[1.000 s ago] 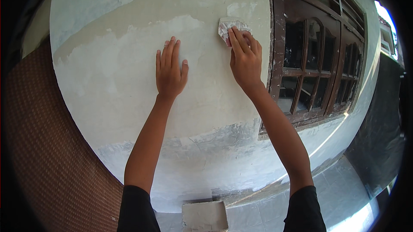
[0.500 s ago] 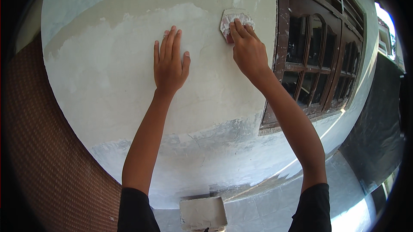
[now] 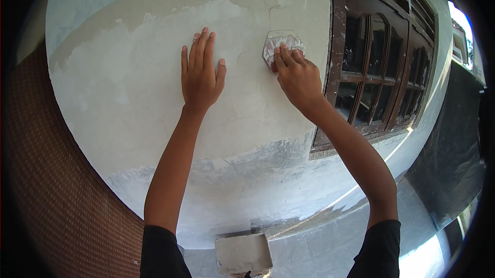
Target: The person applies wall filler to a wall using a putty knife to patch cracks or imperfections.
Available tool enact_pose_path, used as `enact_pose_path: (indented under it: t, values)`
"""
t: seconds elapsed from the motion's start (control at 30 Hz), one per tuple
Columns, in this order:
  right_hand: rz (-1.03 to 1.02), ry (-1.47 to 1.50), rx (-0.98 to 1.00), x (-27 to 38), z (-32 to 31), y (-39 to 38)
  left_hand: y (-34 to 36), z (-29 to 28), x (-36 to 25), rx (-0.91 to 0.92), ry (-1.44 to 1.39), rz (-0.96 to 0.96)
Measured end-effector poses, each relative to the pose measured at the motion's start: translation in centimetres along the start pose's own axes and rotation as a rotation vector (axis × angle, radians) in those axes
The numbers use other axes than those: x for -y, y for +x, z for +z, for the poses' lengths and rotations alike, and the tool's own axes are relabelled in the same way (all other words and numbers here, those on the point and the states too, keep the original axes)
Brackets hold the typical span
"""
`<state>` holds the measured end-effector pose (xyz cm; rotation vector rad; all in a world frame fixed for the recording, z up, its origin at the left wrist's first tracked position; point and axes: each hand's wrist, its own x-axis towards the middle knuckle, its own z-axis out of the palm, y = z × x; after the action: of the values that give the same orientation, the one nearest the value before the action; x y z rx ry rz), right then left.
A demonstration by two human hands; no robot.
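My left hand (image 3: 201, 74) lies on the pale, patchily plastered wall (image 3: 129, 97), fingers extended and holding nothing. To its right, my right hand (image 3: 300, 79) grips a putty scraper (image 3: 273, 46) with a reddish back, smeared with off-white paste, and presses it against the wall just left of the window frame. The fingertips of that hand rest on the scraper's back. A faint squarish mark (image 3: 282, 19) shows on the wall directly above the blade.
A dark brown wooden window (image 3: 374, 38) with small panes stands at the right. A putty-coated box tray (image 3: 241, 255) is below, near grey floor tiles (image 3: 330, 247). A brown textured surface (image 3: 62, 185) fills the left edge; a dark sheet (image 3: 446, 144) is at far right.
The scraper in my right hand has slid down the wall since half a second ago, exposing a faint mark above it. My left hand stays flat, slightly higher in view than a second ago.
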<state>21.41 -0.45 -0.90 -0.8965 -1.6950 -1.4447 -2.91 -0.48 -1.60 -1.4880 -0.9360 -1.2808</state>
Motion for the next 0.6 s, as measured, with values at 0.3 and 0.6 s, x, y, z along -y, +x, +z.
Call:
enact_pose_path:
  t: [0.3,0.6]
  values:
    - [-0.038,0.222,-0.255,-0.5,-2.6,-2.1,-0.2,0.1,0.4,0.004,-0.034,0.009]
    - [0.684,0.773,-0.388,-4.9,-1.3,3.6,0.0,0.1,0.1,0.015,0.007,0.001]
